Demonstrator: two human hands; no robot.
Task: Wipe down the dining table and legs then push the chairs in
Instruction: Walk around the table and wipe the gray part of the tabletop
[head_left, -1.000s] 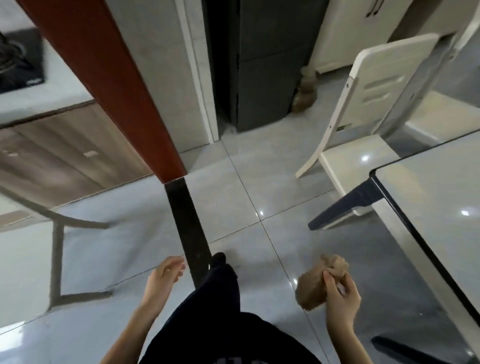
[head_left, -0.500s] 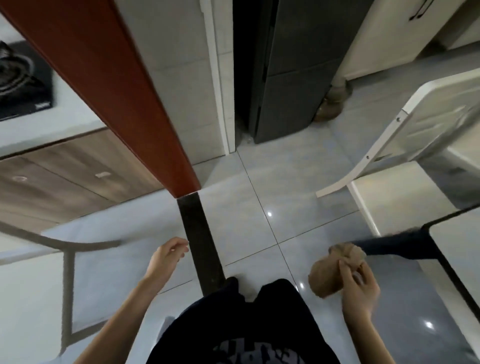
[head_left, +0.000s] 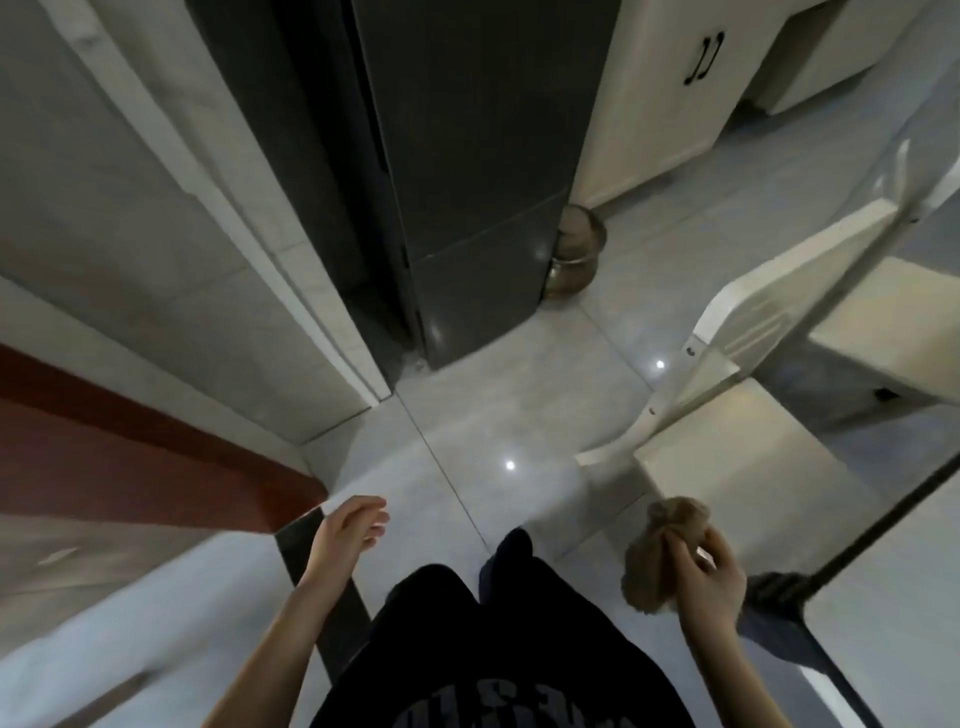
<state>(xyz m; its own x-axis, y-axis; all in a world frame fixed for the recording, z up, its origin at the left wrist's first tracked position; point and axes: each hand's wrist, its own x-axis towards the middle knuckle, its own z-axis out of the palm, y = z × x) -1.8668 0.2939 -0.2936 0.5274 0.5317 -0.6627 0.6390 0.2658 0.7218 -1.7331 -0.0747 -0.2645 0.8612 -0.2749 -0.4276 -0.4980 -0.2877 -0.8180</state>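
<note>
One step on from a second ago, our right hand (head_left: 709, 577) still bunches the brown cloth (head_left: 657, 556), left hand (head_left: 349, 530) loose, empty; table corner (head_left: 831, 566) closer, legs next

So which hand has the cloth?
The right hand: it grips the bunched brown cloth. The left hand hangs empty.

1. The dining table (head_left: 883, 649) was cut off by the right and bottom edges; only a dark-rimmed corner showed.
2. The cream chair (head_left: 727, 452) ran out of view at the right edge, its back smeared by motion blur.
3. The brown cloth (head_left: 660, 556) was partly covered by the right hand (head_left: 709, 577) gripping it.
4. The shirt print (head_left: 498, 712) was cut off at the bottom and unreadable.
5. The pot (head_left: 574, 254) beside the fridge (head_left: 467, 182) was too blurred to identify.
</note>
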